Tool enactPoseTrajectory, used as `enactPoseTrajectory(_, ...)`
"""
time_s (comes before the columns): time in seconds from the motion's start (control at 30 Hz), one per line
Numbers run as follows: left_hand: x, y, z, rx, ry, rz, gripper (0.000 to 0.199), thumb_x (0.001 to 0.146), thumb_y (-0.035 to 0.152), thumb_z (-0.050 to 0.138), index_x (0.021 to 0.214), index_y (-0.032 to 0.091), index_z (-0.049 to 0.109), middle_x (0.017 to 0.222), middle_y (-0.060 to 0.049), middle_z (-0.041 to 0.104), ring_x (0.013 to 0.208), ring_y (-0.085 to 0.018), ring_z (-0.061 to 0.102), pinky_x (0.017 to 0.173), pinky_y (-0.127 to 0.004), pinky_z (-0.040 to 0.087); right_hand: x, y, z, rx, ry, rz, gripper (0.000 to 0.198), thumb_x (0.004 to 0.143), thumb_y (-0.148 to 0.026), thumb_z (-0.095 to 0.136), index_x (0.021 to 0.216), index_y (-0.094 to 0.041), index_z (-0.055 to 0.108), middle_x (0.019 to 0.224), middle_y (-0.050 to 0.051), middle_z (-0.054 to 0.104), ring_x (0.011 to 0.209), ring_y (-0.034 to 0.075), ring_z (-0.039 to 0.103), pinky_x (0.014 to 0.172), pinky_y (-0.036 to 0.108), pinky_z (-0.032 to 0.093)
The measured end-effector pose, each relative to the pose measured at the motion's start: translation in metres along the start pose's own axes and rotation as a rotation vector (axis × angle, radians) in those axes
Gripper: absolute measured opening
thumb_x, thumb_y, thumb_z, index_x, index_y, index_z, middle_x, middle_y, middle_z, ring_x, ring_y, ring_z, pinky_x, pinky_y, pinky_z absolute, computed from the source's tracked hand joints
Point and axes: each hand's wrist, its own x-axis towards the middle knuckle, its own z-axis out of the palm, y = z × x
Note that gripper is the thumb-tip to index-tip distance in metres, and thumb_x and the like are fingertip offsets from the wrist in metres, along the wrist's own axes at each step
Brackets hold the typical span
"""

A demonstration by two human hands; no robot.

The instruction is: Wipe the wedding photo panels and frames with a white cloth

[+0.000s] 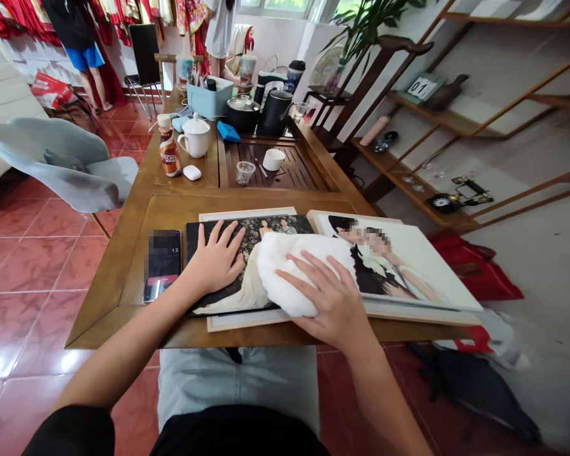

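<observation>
Fingers spread, my left hand [221, 256] lies flat on the dark left part of a wedding photo panel [237, 297]. My right hand [330, 297] presses a white fluffy cloth [285, 259] onto the right part of that panel, its fingers stretched out over the cloth. The cloth covers much of the picture beneath it. Beside it on the right lies a second wedding photo panel [427, 278], with a pale background and a couple in it. Light frame edges show under both panels.
A phone [162, 266] lies left of the panels on the wooden table [118, 285]. Farther back are a bottle [169, 149], a white teapot [194, 136], a tea tray [308, 171] and a black kettle [274, 114]. A grey chair [76, 164] stands left; shelves [451, 120] rise right. Two people stand far behind.
</observation>
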Motion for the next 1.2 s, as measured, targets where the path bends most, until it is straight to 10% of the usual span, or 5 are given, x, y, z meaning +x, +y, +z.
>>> enactPoseTrajectory(1.2,0.000,-0.001,0.001,-0.016,0.013,0.002,0.058,0.104,0.034,0.035,0.158,0.012,0.038,0.168,-0.015,0.031,0.156,-0.040,0.023,0.121,-0.075,0.017,0.002,-0.014,-0.001,0.009,0.066,0.057,0.048,0.087,-0.041,0.064,0.132,-0.026,0.066,0.142,0.014,0.063,0.137,0.038,0.053,0.115,0.060,0.032)
